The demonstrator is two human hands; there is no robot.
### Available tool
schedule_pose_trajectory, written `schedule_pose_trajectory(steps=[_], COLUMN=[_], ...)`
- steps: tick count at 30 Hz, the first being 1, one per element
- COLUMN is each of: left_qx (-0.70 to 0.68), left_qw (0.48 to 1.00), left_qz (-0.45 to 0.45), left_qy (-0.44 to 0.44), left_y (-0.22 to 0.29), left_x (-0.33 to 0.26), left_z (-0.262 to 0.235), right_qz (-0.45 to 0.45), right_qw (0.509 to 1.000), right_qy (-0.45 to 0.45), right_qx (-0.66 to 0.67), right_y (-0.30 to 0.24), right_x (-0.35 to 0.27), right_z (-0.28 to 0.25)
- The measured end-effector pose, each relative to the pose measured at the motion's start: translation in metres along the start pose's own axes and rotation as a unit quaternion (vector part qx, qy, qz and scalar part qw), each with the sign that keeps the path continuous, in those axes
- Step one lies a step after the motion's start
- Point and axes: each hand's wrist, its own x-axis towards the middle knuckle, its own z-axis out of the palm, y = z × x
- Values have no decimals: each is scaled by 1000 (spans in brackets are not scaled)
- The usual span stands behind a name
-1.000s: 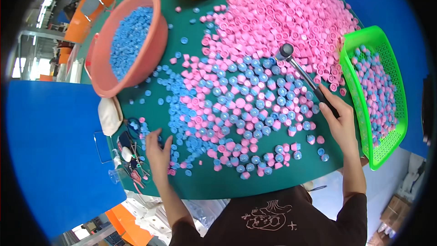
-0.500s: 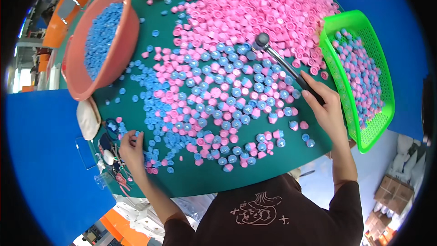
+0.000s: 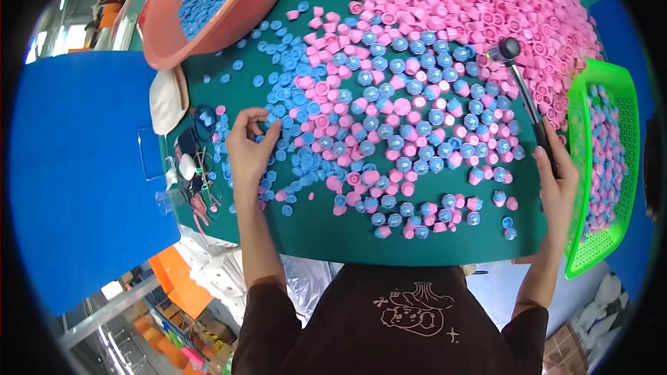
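Note:
My right hand (image 3: 560, 182) is wrapped round the black grip of a small hammer (image 3: 526, 90) with a metal shaft and a rounded black head. The hammer's head lies over the edge of a big heap of pink cup-shaped pieces (image 3: 479, 7). At the left, my left hand (image 3: 249, 146) pinches a small blue cap (image 3: 271, 117) between thumb and forefinger, above loose blue caps (image 3: 285, 76). Between my hands, pink pieces with blue domed caps on top (image 3: 436, 117) are spread among bare pink ones on the green table (image 3: 445, 246).
A tilted salmon-coloured basin (image 3: 271, 0) full of blue caps stands at the far left. Beyond my right hand, a green plastic basket (image 3: 580, 236) holds capped pieces. Scissors, cords and small tools (image 3: 198, 167) lie left of my left hand, near a cream pouch (image 3: 169, 101).
My view has shifted. My left hand has moved away from me and to the right, over the blue caps. My right hand still grips the hammer, its head now farther right along the pink heap.

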Motion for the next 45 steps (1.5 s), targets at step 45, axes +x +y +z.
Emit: schedule_pose_trajectory(steps=[45], left_qx=[-96], left_qw=[989], left_qz=[-68], left_qy=[84], left_y=[0], left_x=[-13], left_z=[-51], right_qz=[66], right_qw=[995], right_qy=[-39], right_qx=[69], right_y=[-25], right_x=[3], right_z=[11])
